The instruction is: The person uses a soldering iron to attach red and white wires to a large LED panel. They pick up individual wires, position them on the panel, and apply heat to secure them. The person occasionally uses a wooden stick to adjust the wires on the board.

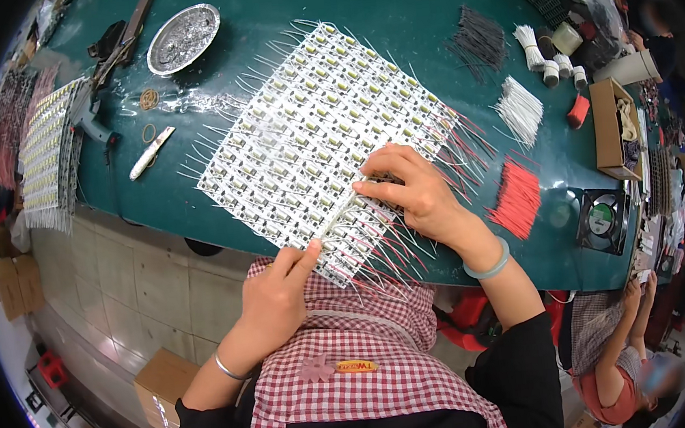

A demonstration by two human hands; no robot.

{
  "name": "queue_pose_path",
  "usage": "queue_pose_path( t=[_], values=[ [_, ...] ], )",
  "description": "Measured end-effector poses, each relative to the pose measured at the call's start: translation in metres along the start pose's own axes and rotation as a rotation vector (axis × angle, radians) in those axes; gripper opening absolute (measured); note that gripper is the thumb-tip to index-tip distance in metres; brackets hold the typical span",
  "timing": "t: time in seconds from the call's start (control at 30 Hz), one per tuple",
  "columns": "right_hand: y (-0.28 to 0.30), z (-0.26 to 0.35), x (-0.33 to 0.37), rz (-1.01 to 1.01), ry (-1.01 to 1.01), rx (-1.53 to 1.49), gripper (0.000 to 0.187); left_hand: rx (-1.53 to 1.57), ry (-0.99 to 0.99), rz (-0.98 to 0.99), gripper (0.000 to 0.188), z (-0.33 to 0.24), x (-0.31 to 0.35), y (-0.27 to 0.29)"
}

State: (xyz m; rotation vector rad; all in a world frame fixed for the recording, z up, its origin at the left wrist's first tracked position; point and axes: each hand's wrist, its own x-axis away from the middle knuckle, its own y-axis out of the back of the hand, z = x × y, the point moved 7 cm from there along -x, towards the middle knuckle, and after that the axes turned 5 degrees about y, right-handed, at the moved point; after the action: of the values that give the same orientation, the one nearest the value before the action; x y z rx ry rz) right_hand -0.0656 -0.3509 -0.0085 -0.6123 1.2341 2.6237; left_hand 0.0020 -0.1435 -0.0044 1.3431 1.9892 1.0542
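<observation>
A white circuit-board panel (pixel 294 128) lies aslant across the table's (pixel 260 13) near edge, its lowest corner jutting past it. The left hand's (pixel 272 297) fingers touch the panel beside that corner, thumb and forefinger close together. The right hand's (pixel 424 195) thumb and forefinger, narrowly apart, rest farther up the panel; whether either hand grips a wire, I cannot tell. Red wires (pixel 515 199) lie rightward, near the same table edge.

The white circuit panel (pixel 303 132) — fringed with wires (pixel 461 153) — lies aslant on the table (pixel 398 5)
</observation>
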Motion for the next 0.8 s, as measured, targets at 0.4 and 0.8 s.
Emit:
queue_pose_path(
  t=[0.4, 0.8],
  values=[
    [0.001, 0.032, -0.015, 0.113, 0.087, 0.243, 0.037, 0.030, 0.128, 0.116, 0.048, -0.007, -0.012, 0.016],
    [-0.030, 0.057, -0.003, 0.163, 0.098, 0.407, 0.037, -0.153, 0.146, 0.058, 0.066, -0.003, 0.007, -0.005]
  ],
)
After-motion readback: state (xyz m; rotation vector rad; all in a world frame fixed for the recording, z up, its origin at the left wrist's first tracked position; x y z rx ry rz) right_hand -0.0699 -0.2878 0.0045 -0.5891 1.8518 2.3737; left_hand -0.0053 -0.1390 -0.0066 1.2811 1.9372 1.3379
